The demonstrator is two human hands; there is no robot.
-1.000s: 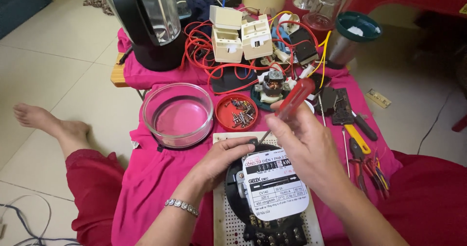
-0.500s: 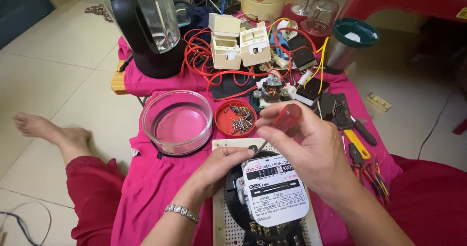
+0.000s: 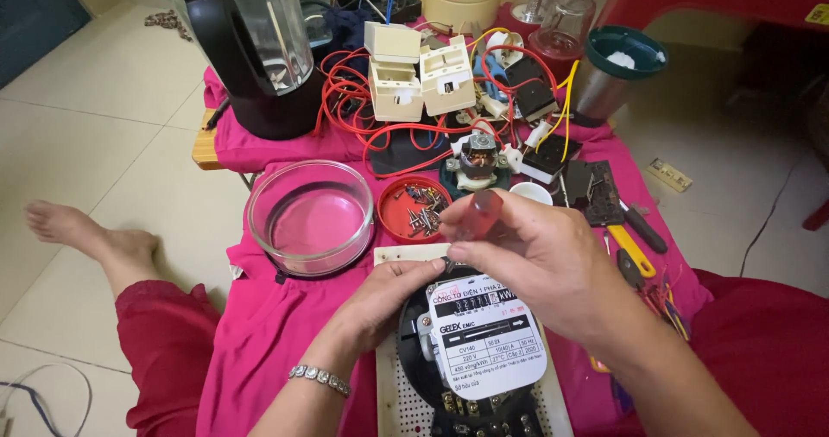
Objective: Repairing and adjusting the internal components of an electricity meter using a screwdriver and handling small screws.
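- Pale tiled floor; low table covered with a pink cloth; my bare foot on the tiles off the table's left edge.
- Electric meter, black round body with a white face plate, lies on a white perforated board at the near edge of the table, right under both my hands.
- My right hand is closed around a screwdriver with a red handle, fingers wrapped tight, the shaft angled down toward the meter's top rim; tip hidden by my fingers.
- My left hand rests on the meter's upper left rim, fingertips curled and touching the casing by the screwdriver's tip; cannot tell if it pinches anything small. Bracelet on that wrist.
- Clear glass bowl, nothing visible inside, sits just left of the meter, near the table's left edge.
- Red dish just beside the bowl holds loose screws.
- Small motor behind the dish, middle of the table.
- Cream switch boxes and tangled red wires toward the far edge.
- Black blender base with a clear jar at the far left corner.
- Steel cup with a green rim at the far right.
- Pliers with yellow and red handles along the right edge.
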